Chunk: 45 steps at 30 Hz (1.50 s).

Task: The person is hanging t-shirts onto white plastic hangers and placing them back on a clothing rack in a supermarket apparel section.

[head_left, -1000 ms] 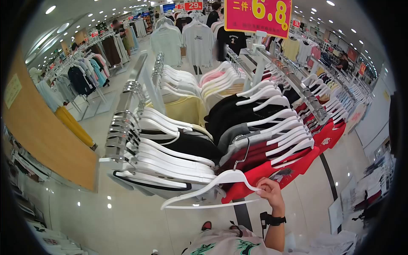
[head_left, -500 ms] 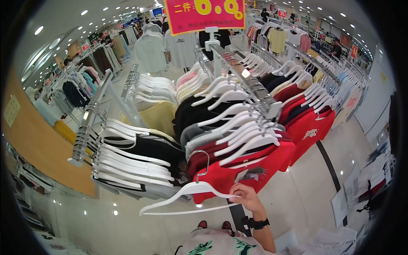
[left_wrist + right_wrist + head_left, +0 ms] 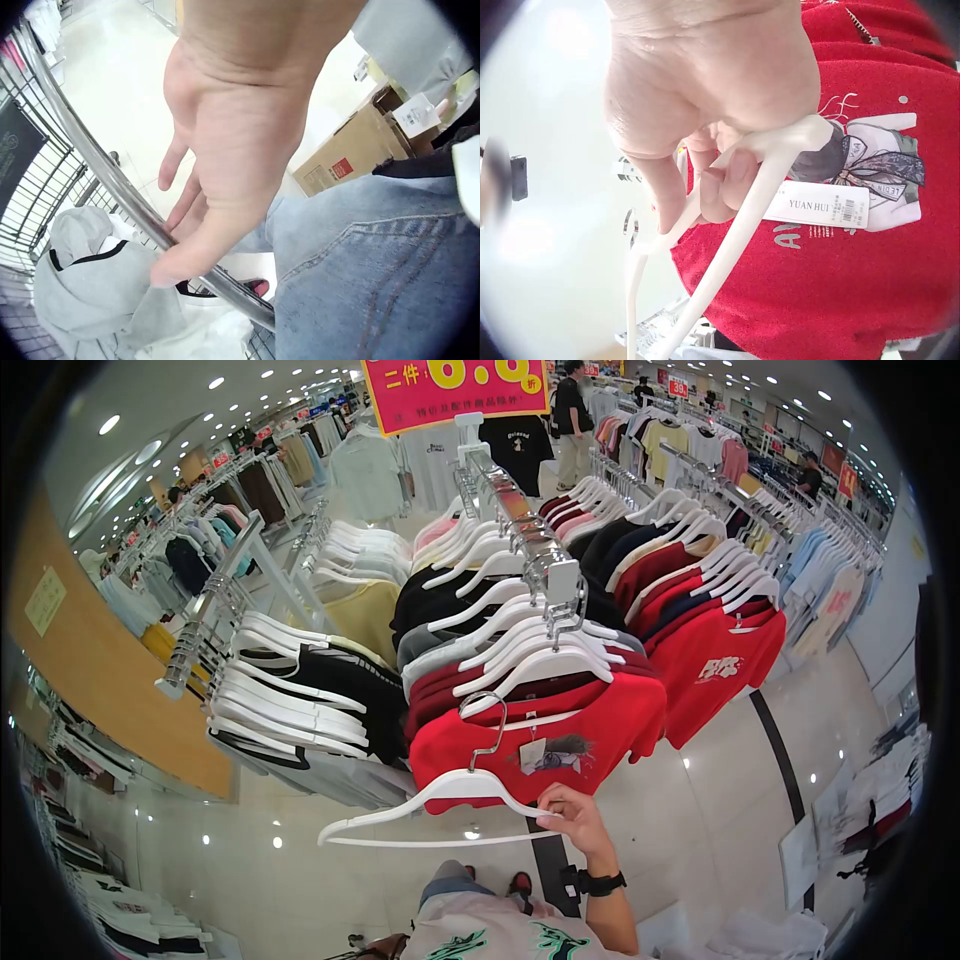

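Note:
My right hand [image 3: 575, 820] pinches a white hanger [image 3: 440, 785] near its right shoulder, thumb and fingers around the arm. The hanger carries no garment, and its metal hook points up. Just behind it hangs a red shirt [image 3: 480, 760] with a printed figure. A white tag [image 3: 821, 204] lies against that shirt in the right wrist view. My left hand [image 3: 240, 157] appears only in its own wrist view, fingers loosely extended at the metal rim [image 3: 105, 172] of a wire shopping cart. Grey and white garments [image 3: 105, 292] lie inside the cart.
Racks of hanging shirts [image 3: 330, 590] stand ahead, with more red shirts [image 3: 715, 665] at right. A pink price sign [image 3: 455, 390] rises above the middle rail. A wooden panel [image 3: 110, 670] stands at left. Beside my jeans is a cardboard box [image 3: 349, 154]. Several people are farther back.
The view has swung right, so the racks and sign sit farther left. The red shirt now faces me more squarely. My right hand keeps its pinch on the hanger.

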Each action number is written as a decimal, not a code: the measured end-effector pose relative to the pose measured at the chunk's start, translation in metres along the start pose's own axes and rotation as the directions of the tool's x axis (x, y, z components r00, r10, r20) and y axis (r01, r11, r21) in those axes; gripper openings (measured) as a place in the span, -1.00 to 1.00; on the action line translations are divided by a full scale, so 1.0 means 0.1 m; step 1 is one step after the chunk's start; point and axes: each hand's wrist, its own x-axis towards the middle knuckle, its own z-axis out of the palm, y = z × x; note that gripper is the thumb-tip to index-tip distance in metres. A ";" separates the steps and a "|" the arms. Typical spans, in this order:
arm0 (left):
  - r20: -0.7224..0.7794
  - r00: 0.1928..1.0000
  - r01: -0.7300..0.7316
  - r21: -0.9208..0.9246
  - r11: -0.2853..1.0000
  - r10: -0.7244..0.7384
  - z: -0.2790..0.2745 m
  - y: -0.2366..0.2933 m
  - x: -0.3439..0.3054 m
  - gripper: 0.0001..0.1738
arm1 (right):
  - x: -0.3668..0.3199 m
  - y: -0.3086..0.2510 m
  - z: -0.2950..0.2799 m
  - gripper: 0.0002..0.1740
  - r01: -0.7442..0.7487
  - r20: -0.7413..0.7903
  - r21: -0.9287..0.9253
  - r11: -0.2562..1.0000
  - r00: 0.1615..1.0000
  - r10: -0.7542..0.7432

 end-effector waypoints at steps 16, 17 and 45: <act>0.059 0.998 -0.023 0.147 0.989 0.015 0.00 -0.33 0.05 -0.51 | -0.25 0.13 0.05 -0.79 0.006 -0.113 0.056 0.998 0.994 0.000; 0.073 0.997 -0.027 0.176 0.984 0.015 -0.02 -0.37 0.03 -0.51 | -0.28 0.13 0.06 -0.80 0.022 -0.123 0.037 0.999 0.992 -0.017; 0.162 0.985 0.053 0.082 0.995 -0.066 0.41 -0.30 0.47 -0.59 | -0.35 -0.12 -0.07 -0.78 0.027 -0.106 -0.049 0.998 0.994 -0.032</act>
